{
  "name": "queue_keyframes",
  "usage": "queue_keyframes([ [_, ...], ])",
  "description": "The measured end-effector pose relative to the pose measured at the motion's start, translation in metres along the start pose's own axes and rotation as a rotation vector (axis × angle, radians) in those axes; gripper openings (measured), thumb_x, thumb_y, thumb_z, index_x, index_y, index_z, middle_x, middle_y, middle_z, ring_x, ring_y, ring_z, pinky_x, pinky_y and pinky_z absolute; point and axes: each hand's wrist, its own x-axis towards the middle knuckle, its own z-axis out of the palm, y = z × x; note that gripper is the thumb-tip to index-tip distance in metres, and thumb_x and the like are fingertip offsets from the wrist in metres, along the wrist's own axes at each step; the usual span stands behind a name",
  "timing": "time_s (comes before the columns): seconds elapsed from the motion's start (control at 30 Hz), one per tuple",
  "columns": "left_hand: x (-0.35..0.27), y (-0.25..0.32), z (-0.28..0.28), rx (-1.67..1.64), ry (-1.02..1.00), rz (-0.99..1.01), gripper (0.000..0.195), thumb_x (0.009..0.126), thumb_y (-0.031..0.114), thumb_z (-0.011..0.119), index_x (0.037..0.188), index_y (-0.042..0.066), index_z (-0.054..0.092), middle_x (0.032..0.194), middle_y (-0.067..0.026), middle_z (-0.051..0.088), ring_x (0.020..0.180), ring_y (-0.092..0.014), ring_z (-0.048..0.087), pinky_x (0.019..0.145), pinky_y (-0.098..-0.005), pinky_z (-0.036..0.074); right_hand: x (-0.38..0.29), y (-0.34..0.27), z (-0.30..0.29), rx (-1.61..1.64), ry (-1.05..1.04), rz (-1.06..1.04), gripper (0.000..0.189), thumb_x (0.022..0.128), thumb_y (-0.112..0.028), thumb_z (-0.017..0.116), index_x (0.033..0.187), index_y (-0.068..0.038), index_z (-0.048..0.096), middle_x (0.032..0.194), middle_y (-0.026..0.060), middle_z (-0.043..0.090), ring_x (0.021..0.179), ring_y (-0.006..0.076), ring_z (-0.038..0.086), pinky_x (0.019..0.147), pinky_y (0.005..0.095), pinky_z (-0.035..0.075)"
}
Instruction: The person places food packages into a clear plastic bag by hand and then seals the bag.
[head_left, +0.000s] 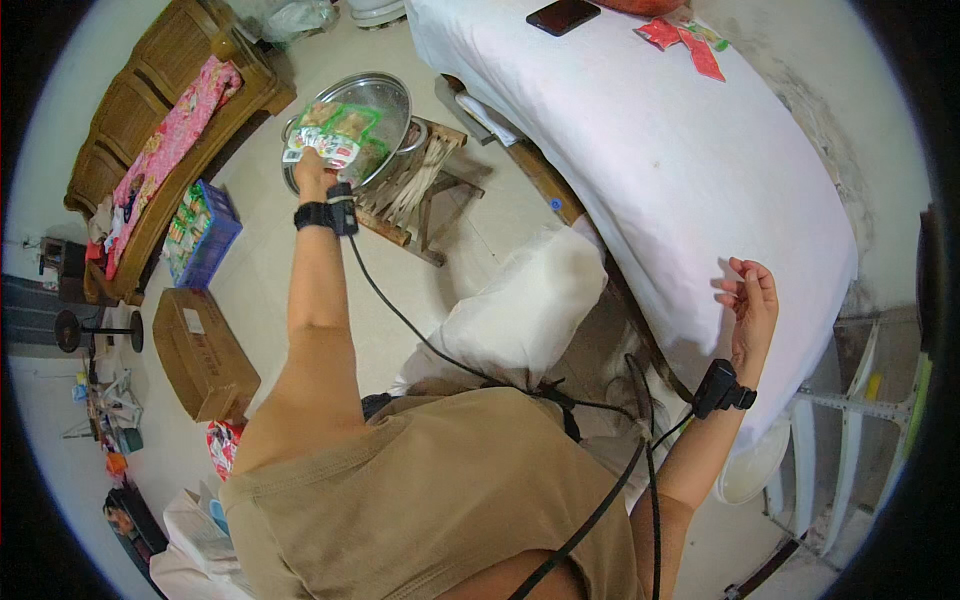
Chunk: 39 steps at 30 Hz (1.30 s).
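My left hand (313, 174) is stretched out over a round metal pan (390, 94) with loop handles and grips the near edge of printed plastic food packets (330, 142). The packets have green edges and clear parts with brownish contents. Beneath the pan is a folding stool (412, 187) with a woven cord seat. My right hand (752, 300) is raised above the white cloth (675, 172) of a covered table or bed, fingers apart and bent, with nothing in it. Each wrist wears a black strap with a small device, joined to a black cable.
A blue crate (214, 236) of packets and a cardboard box (202, 360) stand at left, near a wooden bench (142, 97). On the white cloth lie a black phone (562, 15) and a red wrapper (701, 56). Black cables (427, 341) cross before my body.
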Motion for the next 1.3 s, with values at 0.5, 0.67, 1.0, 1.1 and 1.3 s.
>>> queue_keyframes([
  [0.5, 0.178, -0.081, -0.003, 1.819, -0.466, 0.400, 0.037, 0.075, 0.020, 0.061, 0.104, -0.001, 0.055, 0.103, -0.0245, 0.057, 0.088, -0.035, 0.058, 0.075, -0.0397, 0.046, 0.033, 0.001, 0.037, -0.163, -0.016, 0.065, 0.015, 0.092, -0.020, 0.049, 0.095, -0.007, 0.056, 0.097, 0.0053, 0.064, 0.072, 0.0096, 0.059, 0.060, 0.0209, 0.044],
  [0.67, 0.194, -0.076, -0.033, 1.398, 0.305, 0.351, 0.048, 0.071, 0.018, 0.062, 0.114, 0.001, 0.049, 0.106, -0.0260, 0.057, 0.094, -0.033, 0.058, 0.079, -0.0371, 0.048, 0.035, -0.001, 0.055, -0.076, -0.051, 0.041, 0.014, 0.091, -0.018, 0.050, 0.095, -0.006, 0.057, 0.094, 0.0062, 0.064, 0.072, 0.0093, 0.059, 0.060, 0.0202, 0.043],
  [1.0, 0.129, -0.045, 0.016, 1.289, 0.127, 0.270, 0.067, 0.071, 0.038, 0.068, 0.128, 0.011, 0.044, 0.136, -0.0277, 0.028, 0.122, -0.043, 0.033, 0.097, -0.0451, 0.033, 0.042, 0.009, 0.053, 0.071, -0.038, -0.002, 0.008, 0.089, -0.012, 0.050, 0.093, -0.006, 0.055, 0.089, 0.0060, 0.063, 0.067, 0.0092, 0.057, 0.056, 0.0193, 0.042],
  [1.1, 0.064, -0.041, 0.096, 1.258, 0.058, 0.388, 0.069, 0.074, 0.035, 0.067, 0.133, 0.011, 0.040, 0.140, -0.0250, 0.025, 0.126, -0.041, 0.028, 0.100, -0.0468, 0.030, 0.038, 0.019, 0.026, 0.094, 0.003, -0.019, 0.009, 0.089, -0.012, 0.050, 0.094, -0.006, 0.054, 0.089, 0.0054, 0.063, 0.067, 0.0090, 0.057, 0.055, 0.0190, 0.041],
  [1.3, -0.052, -0.028, 0.206, 0.126, -0.702, -0.128, 0.048, 0.083, 0.025, 0.062, 0.124, 0.007, 0.044, 0.123, -0.0099, 0.046, 0.109, -0.021, 0.044, 0.090, -0.0419, 0.039, 0.040, 0.023, 0.008, 0.099, 0.038, -0.028, 0.009, 0.089, -0.012, 0.050, 0.094, -0.006, 0.054, 0.089, 0.0044, 0.062, 0.068, 0.0086, 0.057, 0.054, 0.0185, 0.041],
])
